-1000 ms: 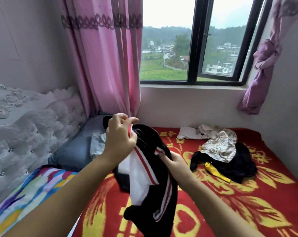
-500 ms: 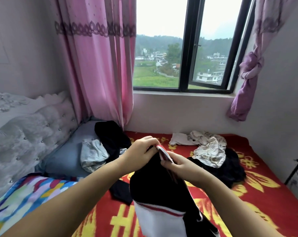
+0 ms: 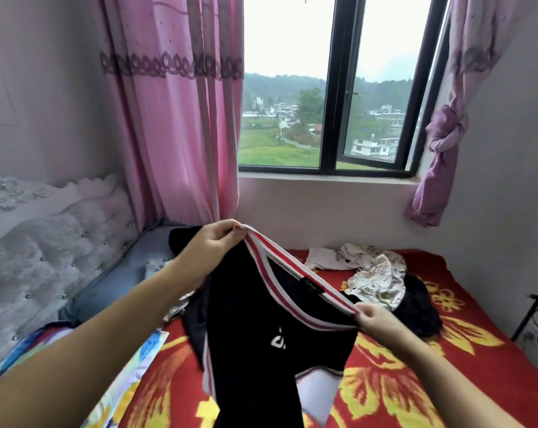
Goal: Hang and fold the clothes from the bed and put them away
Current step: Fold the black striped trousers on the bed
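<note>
A black garment [image 3: 261, 329] with a red-and-white striped band hangs in front of me above the bed [image 3: 465, 359]. My left hand [image 3: 212, 242] pinches the upper left end of the band. At the lower right end, my right hand [image 3: 375, 319] pinches the same band, so it stretches slantwise between both hands. A small white logo shows on the black cloth. Farther back on the red flowered bedspread lies a heap of clothes [image 3: 382, 279]: white patterned cloth over a black piece.
A padded grey headboard [image 3: 45, 242] runs along the left, with a blue-grey pillow [image 3: 119, 288] and a striped colourful sheet [image 3: 131, 375] below it. A pink curtain [image 3: 175, 118] hangs at the left of the window [image 3: 329, 88]. A black stand [image 3: 536, 307] with cables is at the right.
My hands have drawn apart, the left up and left, the right down and right, stretching the striped band open. The garment now hangs spread below it.
</note>
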